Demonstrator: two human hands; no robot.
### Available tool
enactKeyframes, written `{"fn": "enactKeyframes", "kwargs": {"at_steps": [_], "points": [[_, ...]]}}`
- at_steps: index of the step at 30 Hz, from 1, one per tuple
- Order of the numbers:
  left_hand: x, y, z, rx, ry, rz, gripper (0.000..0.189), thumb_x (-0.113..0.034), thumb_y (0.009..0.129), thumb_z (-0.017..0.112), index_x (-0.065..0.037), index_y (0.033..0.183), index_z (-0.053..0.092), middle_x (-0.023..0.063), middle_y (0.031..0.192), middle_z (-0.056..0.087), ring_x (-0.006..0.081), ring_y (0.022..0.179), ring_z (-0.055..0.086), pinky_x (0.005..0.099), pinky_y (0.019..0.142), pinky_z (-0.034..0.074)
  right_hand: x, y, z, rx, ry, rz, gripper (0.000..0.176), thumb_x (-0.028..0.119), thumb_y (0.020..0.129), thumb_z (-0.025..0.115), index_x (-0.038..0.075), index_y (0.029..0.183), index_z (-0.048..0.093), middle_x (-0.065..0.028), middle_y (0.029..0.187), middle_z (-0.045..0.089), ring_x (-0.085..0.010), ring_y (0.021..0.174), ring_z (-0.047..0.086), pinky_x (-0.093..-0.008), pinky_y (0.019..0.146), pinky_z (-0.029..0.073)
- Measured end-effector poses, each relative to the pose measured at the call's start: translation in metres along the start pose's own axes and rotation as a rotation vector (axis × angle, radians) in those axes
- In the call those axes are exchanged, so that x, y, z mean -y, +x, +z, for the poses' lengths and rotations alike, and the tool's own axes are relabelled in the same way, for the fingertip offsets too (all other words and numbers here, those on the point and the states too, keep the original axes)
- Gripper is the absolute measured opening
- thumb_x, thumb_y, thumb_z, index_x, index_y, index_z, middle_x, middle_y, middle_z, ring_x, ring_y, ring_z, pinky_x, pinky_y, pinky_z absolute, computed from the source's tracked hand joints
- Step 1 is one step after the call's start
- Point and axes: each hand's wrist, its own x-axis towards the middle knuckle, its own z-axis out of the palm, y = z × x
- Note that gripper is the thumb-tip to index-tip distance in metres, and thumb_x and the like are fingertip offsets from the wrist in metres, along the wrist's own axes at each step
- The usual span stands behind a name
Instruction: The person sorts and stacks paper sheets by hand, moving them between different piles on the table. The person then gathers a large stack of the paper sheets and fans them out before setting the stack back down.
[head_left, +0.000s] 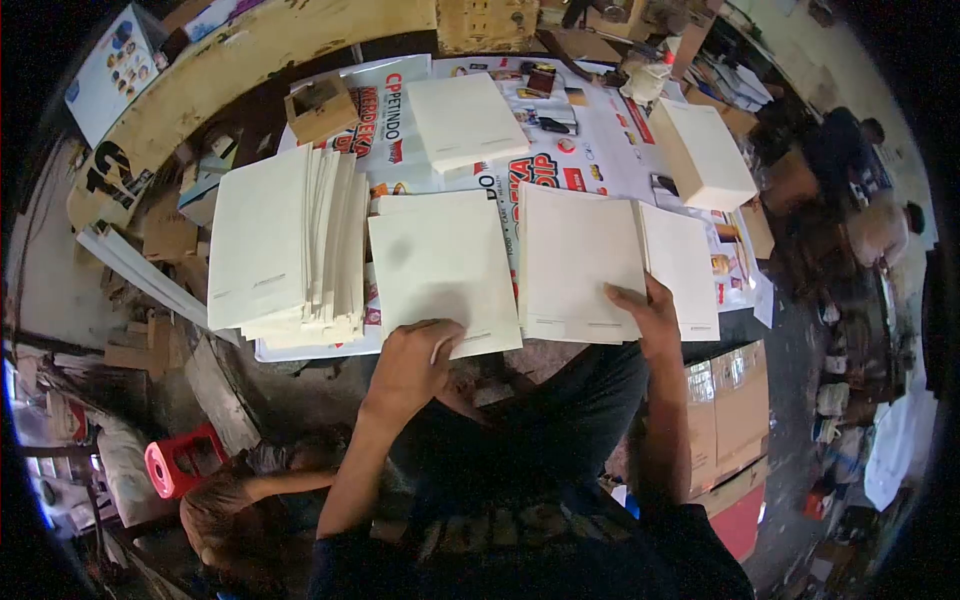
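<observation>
My left hand (412, 362) is closed, its curled fingers at the lower edge of the middle stack of cream paper sheets (445, 260). My right hand (650, 318) pinches the lower right corner of a printed paper sheet (580, 260), thumb on top; its fingers are partly hidden. That sheet lies on a pile and overlaps another paper stack (682, 265) to its right. Small print runs along the lower edges of the sheets. Left of the middle stack stands a tall, uneven pile of paper (265, 240) with its layers fanned at the side.
A printed banner (620, 150) covers the table. Farther back are another paper stack (465, 120), a tall paper block (705, 155) and a small cardboard box (322, 108). A red stool (185, 462) and a person (225, 505) are at lower left; taped cartons (728, 410) stand at right.
</observation>
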Motion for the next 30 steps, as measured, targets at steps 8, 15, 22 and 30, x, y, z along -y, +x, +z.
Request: {"fn": "enactKeyframes", "kwargs": {"at_steps": [8, 15, 22, 30], "points": [[0.007, -0.007, 0.022, -0.232, 0.432, 0.360, 0.045, -0.027, 0.085, 0.066, -0.001, 0.120, 0.059, 0.0179, 0.131, 0.055, 0.0272, 0.128, 0.047, 0.0445, 0.118, 0.020, 0.000, 0.000, -0.003, -0.012, 0.059, 0.071, 0.040, 0.015, 0.077, 0.073, -0.003, 0.111, 0.064, -0.0087, 0.096, 0.068, -0.0173, 0.085, 0.063, -0.0297, 0.080, 0.049], [0.007, -0.016, 0.016, -0.639, -0.083, 0.123, 0.005, 0.002, 0.083, 0.066, 0.003, 0.085, 0.070, 0.0124, 0.078, 0.071, 0.0212, 0.066, 0.070, 0.0298, 0.062, 0.054, -0.003, 0.003, -0.004, -0.008, 0.112, 0.117, 0.039, 0.008, 0.078, 0.071, -0.003, 0.114, 0.062, -0.0094, 0.099, 0.067, -0.0181, 0.088, 0.064, -0.0298, 0.081, 0.051], [0.027, -0.027, 0.014, -0.891, -0.795, -0.053, 0.011, -0.004, 0.084, 0.072, 0.002, 0.075, 0.070, -0.0021, 0.065, 0.061, 0.0034, 0.058, 0.051, 0.0199, 0.055, 0.047, 0.001, 0.000, 0.001, -0.047, 0.512, 0.222, 0.050, 0.011, 0.081, 0.070, -0.004, 0.126, 0.054, -0.0142, 0.112, 0.063, -0.0212, 0.100, 0.061, -0.0326, 0.088, 0.049], [0.061, -0.023, -0.002, -0.663, -0.520, -0.043, 0.045, -0.028, 0.102, 0.037, 0.000, 0.137, 0.045, 0.0180, 0.125, 0.058, 0.0213, 0.119, 0.054, 0.0321, 0.099, 0.043, -0.005, -0.017, 0.116, 0.166, 0.155, 0.237, 0.074, 0.029, 0.091, 0.062, -0.001, 0.147, 0.023, -0.0139, 0.130, 0.053, -0.0212, 0.118, 0.049, -0.0328, 0.105, 0.034]]}}
